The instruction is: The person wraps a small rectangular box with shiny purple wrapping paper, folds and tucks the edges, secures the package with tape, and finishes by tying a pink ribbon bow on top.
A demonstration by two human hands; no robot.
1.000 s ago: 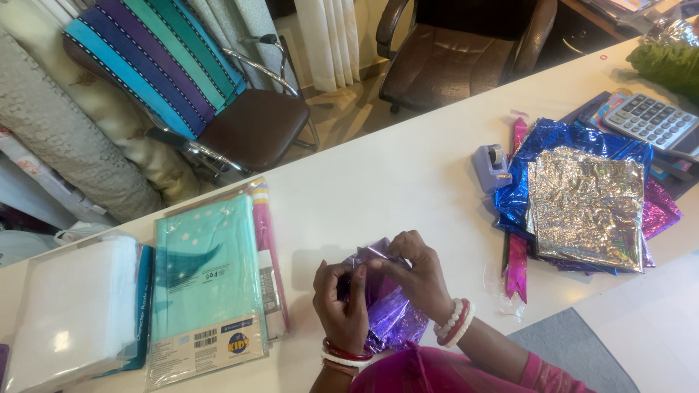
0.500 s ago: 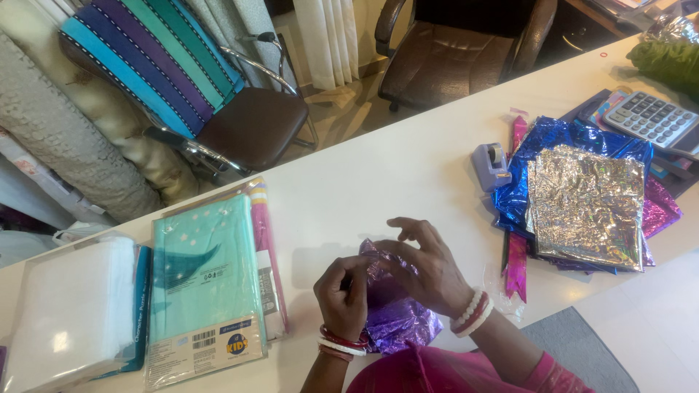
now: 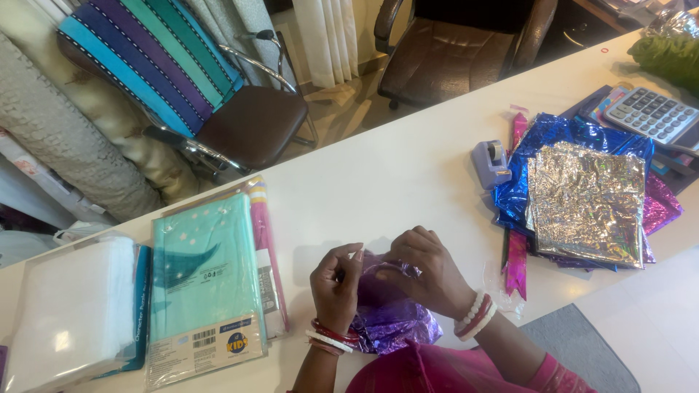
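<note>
A: What is being worked on?

B: A crumpled sheet of shiny purple foil wrapping (image 3: 393,316), bunched at the near edge of the long white table (image 3: 393,175), right against the person's pink garment (image 3: 437,371). Both hands are on its upper edge. The left hand (image 3: 336,287) has thumb and fingertips pressed together, pinching a bit of the foil. The right hand (image 3: 426,273) is curled over the foil just beside it, fingers bent down onto the fold.

A: Which step would you call it?

B: I'd judge it a folding or gathering of the top edge. The next move seems to call for keeping that pinch firm while the other hand smooths or tucks the slippery foil.

A: And around the foil?

B: Left of it lies a flat teal packet in clear plastic (image 3: 204,280), then a white boxed packet (image 3: 73,313). To its right sits a stack of blue, silver and magenta foil sheets (image 3: 582,196), with a small lilac tape dispenser (image 3: 489,164) and a grey calculator (image 3: 650,115). Beyond the table stand a brown metal-framed chair (image 3: 251,124), a brown office chair (image 3: 451,51), and rolls of cloth.
</note>
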